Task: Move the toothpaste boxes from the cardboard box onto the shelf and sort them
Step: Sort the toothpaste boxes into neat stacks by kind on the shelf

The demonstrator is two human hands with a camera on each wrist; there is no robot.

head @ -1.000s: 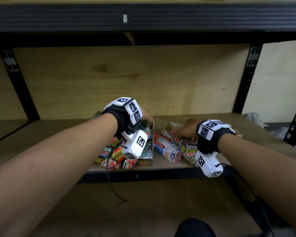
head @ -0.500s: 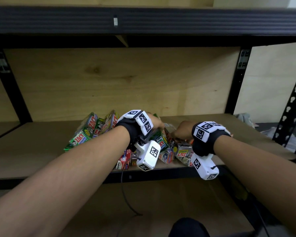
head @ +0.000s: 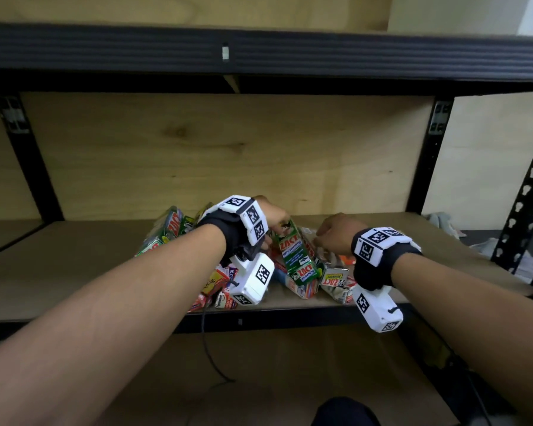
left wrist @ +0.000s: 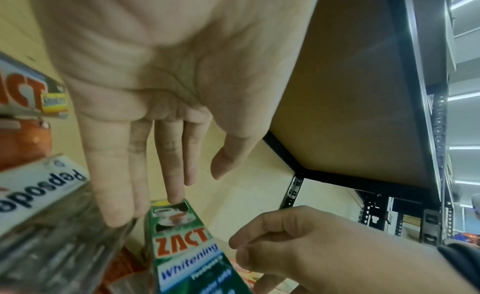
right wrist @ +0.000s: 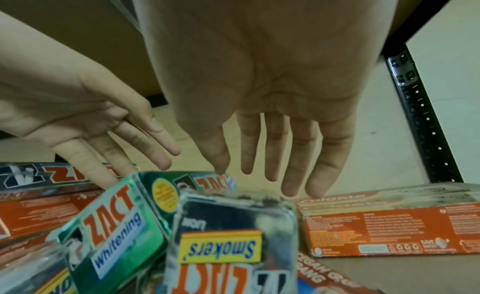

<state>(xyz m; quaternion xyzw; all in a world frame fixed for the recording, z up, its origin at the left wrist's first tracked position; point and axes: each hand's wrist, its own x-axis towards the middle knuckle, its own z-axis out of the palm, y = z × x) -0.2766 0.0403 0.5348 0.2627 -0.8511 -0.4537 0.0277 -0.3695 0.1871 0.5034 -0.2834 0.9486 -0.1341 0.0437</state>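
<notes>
- Toothpaste boxes (head: 228,281) are seen heaped on the shelf (head: 74,265) board at frame centre in the head view, most of them lying flat or tilted against each other.
- Left hand (head: 271,216) is placed at the top of the heap; in the left wrist view its fingers (left wrist: 176,175) are shown straight and held together, one fingertip touching the top end of the green ZACT Whitening box (left wrist: 192,255). Nothing is gripped.
- The green ZACT Whitening box (head: 299,259) is seen tilted, leaning on the boxes under it, at frame centre between the two hands.
- Right hand (head: 336,232) is held just right of that box. In the right wrist view its fingers (right wrist: 296,154) are seen extended and relaxed, spread narrow, above the far end of the ZACT Smokers box (right wrist: 228,237); contact cannot be told. Nothing is held.
- An orange Colgate box (right wrist: 389,222) is seen lying flat on the shelf at lower right of the right wrist view.
- A Pepsodent box (left wrist: 39,191) is seen at the left edge of the left wrist view.
- More green ZACT boxes (head: 166,229) are propped at the heap's upper left in the head view.
- The cardboard box is not in view.
</notes>
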